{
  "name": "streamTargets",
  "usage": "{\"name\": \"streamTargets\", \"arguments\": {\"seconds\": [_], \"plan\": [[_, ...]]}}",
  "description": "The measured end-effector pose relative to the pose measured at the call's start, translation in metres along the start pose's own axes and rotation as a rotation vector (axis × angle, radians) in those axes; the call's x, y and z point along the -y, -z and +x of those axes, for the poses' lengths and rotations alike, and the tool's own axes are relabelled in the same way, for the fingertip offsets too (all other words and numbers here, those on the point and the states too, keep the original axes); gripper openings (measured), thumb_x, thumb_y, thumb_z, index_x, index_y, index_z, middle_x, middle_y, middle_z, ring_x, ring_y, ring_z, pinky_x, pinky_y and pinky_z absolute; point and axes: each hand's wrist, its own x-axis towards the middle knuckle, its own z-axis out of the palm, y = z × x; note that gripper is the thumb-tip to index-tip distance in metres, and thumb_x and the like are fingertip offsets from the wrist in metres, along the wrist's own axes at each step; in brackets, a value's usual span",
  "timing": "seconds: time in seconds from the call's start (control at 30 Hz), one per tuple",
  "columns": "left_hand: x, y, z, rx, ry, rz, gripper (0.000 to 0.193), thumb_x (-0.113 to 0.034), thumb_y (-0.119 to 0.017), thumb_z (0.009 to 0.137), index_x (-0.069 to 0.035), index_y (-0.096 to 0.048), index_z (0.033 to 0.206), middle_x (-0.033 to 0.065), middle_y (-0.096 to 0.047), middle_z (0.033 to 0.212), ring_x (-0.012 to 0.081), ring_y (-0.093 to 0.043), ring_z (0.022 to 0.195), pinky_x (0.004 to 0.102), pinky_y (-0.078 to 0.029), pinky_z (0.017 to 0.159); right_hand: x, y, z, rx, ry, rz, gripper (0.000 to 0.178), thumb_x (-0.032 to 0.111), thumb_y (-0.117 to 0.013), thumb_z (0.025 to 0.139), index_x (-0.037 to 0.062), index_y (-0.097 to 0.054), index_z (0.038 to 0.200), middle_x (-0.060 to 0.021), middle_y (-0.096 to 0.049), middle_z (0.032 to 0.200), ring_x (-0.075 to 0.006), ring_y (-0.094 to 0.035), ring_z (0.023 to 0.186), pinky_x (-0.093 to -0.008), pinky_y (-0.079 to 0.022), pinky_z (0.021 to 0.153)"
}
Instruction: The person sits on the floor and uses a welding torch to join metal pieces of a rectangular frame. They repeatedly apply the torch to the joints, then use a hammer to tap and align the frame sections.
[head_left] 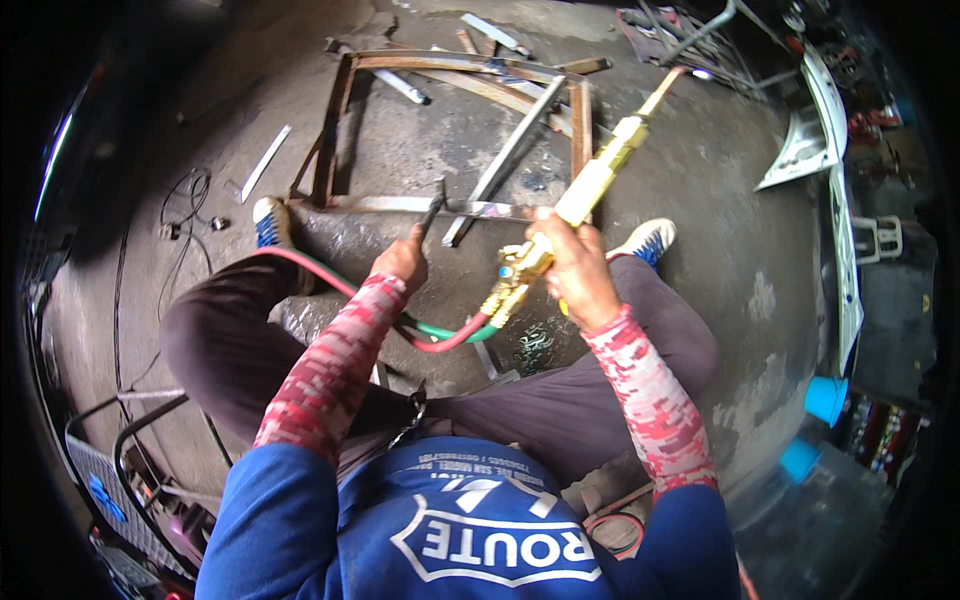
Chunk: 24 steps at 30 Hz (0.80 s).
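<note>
While a loose black cord (190,205) lies on the floor (750,200) at the left, the left shoe (268,220) sits just beside a rusty metal frame (390,204), with the knees spread wide, it seems to give the arms room. The frame lies flat in front of both hands. Next, the left hand (400,262) is wrapped around a dark tool (432,212); I cannot tell what kind. A red hose (325,275) and a green hose (432,328) bend into the back of a brass gas torch (590,188), with slack, maybe so it can turn easily. The right hand (583,275) grips the torch, its tip (664,91) pointing up and right, likely to keep that end away from the body. I cannot tell if the bright spot (702,74) there is a flame. Past it, the right shoe (652,240) rests out wide, perhaps for balance.
</note>
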Motion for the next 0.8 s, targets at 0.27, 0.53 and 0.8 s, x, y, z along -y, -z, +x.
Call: {"name": "streamTargets", "arguments": {"seconds": [0.27, 0.53, 0.8], "plan": [[0.026, -0.017, -0.031, -0.031, -0.104, 0.016, 0.045, -0.013, -0.048, 0.086, -0.013, -0.052, 0.13, 0.0273, -0.065, 0.091, 0.0458, -0.063, 0.088, 0.0539, -0.05, 0.078, -0.039, -0.017, 0.029, 0.158, -0.027, 0.076, 0.036, 0.039, -0.058, 0.094, 0.0051, -0.06, 0.081, -0.0006, -0.056, 0.066, -0.0054, -0.042, 0.042, -0.0216, -0.032, 0.037], [0.026, 0.005, -0.048, -0.149, 0.02, -0.542, 0.039, -0.022, -0.056, 0.086, 0.005, -0.06, 0.114, 0.0247, -0.067, 0.089, 0.0343, -0.069, 0.083, 0.0411, -0.053, 0.076, -0.048, -0.024, 0.031, 0.237, -0.073, -0.011, 0.034, 0.037, -0.057, 0.096, 0.0061, -0.062, 0.082, 0.0021, -0.057, 0.068, -0.0035, -0.047, 0.049, -0.0225, -0.037, 0.043], [0.037, 0.079, -0.087, 0.19, 0.073, -0.567, 0.037, -0.017, -0.056, 0.085, 0.006, -0.062, 0.114, 0.0089, -0.06, 0.068, 0.0158, -0.06, 0.057, 0.03, -0.051, 0.055, 0.011, -0.014, 0.01, 0.154, -0.263, -0.064, 0.039, 0.046, -0.057, 0.091, 0.0084, -0.059, 0.081, 0.0002, -0.056, 0.061, -0.0036, -0.035, 0.034, -0.0195, -0.027, 0.03]]}}
